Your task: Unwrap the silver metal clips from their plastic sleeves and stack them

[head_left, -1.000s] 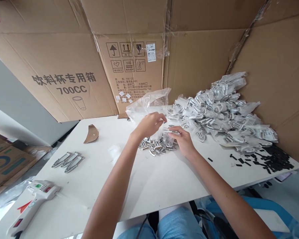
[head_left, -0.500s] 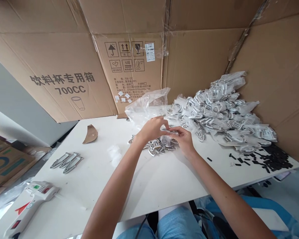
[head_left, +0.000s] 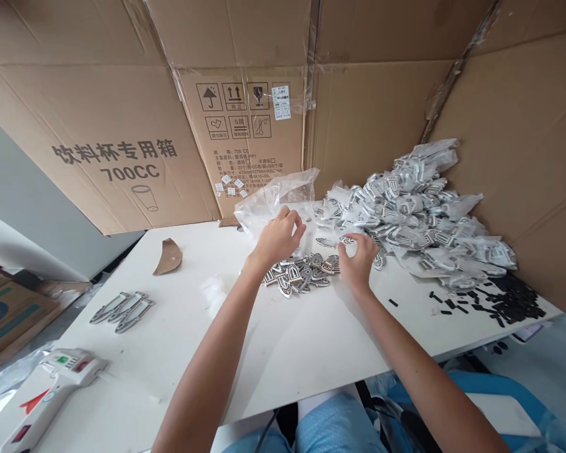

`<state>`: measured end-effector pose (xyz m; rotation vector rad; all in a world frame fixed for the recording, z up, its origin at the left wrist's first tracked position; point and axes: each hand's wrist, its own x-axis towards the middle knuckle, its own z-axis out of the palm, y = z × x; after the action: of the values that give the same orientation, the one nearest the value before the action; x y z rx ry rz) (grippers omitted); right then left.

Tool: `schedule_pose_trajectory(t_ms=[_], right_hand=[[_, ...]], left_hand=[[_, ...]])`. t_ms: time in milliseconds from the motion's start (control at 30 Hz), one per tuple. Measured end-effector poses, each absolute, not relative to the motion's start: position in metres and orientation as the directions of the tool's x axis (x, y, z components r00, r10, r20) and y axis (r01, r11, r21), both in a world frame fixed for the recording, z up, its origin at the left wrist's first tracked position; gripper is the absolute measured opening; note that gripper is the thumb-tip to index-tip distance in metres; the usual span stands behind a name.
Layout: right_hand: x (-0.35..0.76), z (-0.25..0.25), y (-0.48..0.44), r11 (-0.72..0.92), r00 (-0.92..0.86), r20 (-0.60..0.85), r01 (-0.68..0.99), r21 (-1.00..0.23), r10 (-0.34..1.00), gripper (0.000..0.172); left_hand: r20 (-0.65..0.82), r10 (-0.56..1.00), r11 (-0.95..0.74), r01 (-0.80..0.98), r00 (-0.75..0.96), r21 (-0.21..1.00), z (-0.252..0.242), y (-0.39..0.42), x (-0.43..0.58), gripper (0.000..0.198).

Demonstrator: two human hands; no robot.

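Note:
My left hand (head_left: 280, 236) hangs above the left part of a small pile of metal buckle-like pieces (head_left: 293, 272), fingers bent and parted, with nothing visible in them. My right hand (head_left: 360, 258) is at the pile's right edge, its thumb and forefinger curved apart like a C. Just beyond its fingertips shows an ornate metal piece (head_left: 346, 240); I cannot tell whether they touch. Between the hands, a slim silver piece (head_left: 326, 242) appears behind the pile. A clear plastic bag (head_left: 278, 198) stands crumpled behind my left hand.
A large heap of bagged metal pieces (head_left: 405, 207) fills the back right. Black strips (head_left: 514, 302) lie at the right edge. On the left are several metal frames (head_left: 123, 309), a cardboard scrap (head_left: 168, 257) and a white handheld device (head_left: 59, 393). Cardboard walls (head_left: 368, 119) enclose the back.
My hands were together over the pile, fingers meeting around a small piece. Now they have parted: the left has risen slightly, and the right has shifted a little to the right with its fingers opened.

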<state>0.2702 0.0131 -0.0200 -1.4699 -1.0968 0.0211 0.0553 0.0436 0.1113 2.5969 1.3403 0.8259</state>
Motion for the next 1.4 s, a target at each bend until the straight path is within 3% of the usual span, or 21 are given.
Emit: schedule_pose_trajectory(t_ms=[100,200,433,500,733,900,967,1100,1333,1400], right_hand=[[0.289,-0.033,0.023,-0.170,0.680,0.471,0.652,-0.739,0.562,0.038],[0.298,-0.046,0.029,-0.314,0.701,0.375,0.645,-0.697,0.607,0.042],[0.301,-0.059,0.031,-0.349,0.663,0.339,0.681,-0.644,0.668,0.042],[0.305,-0.057,0.031,-0.358,0.679,0.329,0.664,-0.656,0.656,0.044],[0.313,-0.048,0.028,-0.294,0.652,0.331,0.659,-0.692,0.683,0.044],[0.305,-0.047,0.027,-0.332,0.658,0.313,0.664,-0.670,0.685,0.034],[0.305,-0.045,0.026,-0.290,0.644,0.308,0.651,-0.702,0.700,0.026],[0.308,-0.039,0.025,0.012,0.639,0.386,0.508,-0.861,0.665,0.009],[0.294,-0.024,0.032,0.369,0.562,0.452,0.262,-0.892,0.692,0.026],[0.290,-0.018,0.031,0.451,0.514,0.403,0.033,-0.892,0.758,0.027]], left_hand=[[0.438,0.807,-0.564,0.735,0.395,0.377,0.113,0.046,0.052,0.014],[0.456,0.827,-0.532,0.720,0.330,0.446,0.114,0.050,0.048,0.012],[0.542,0.824,-0.498,0.670,0.167,0.550,0.115,0.057,0.043,0.004],[0.543,0.826,-0.497,0.655,0.155,0.570,0.115,0.057,0.043,0.011],[0.507,0.828,-0.515,0.680,0.239,0.522,0.117,0.058,0.040,0.035],[0.478,0.846,-0.492,0.691,0.236,0.529,0.115,0.058,0.041,0.032],[0.474,0.850,-0.483,0.700,0.231,0.526,0.115,0.056,0.043,0.025],[0.465,0.852,-0.482,0.711,0.242,0.513,0.113,0.053,0.046,0.017],[0.428,0.833,-0.538,0.697,0.352,0.475,0.111,0.051,0.048,0.020],[0.409,0.803,-0.590,0.671,0.432,0.449,0.111,0.048,0.049,0.024]])
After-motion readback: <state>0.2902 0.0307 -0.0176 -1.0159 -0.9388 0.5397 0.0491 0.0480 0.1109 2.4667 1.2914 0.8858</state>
